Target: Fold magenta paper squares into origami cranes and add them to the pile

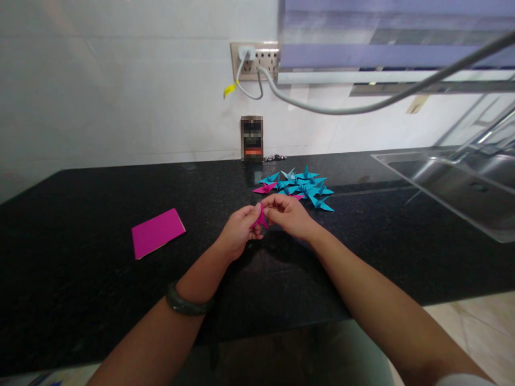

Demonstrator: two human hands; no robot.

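Between my two hands is a small folded piece of pink paper [262,216], partly covered by the fingers. My left hand [240,228] is closed on its left side, the thumb on top. The fingertips of my right hand [287,214] pinch it from the right. Just beyond my right hand lies a group of blue paper cranes [306,187]. A pink paper crane [265,188] rests at the group's left edge, and a bit of another pink one shows behind my right hand. To the left lies a stack of pink paper [158,233].
A phone [252,138] leans upright against the tiled wall, a beaded string [275,157] beside it. Above, a socket panel [255,60] holds plugs, and a grey cable [341,111] runs right. A steel sink [462,185] is set into the black counter [100,300] at right.
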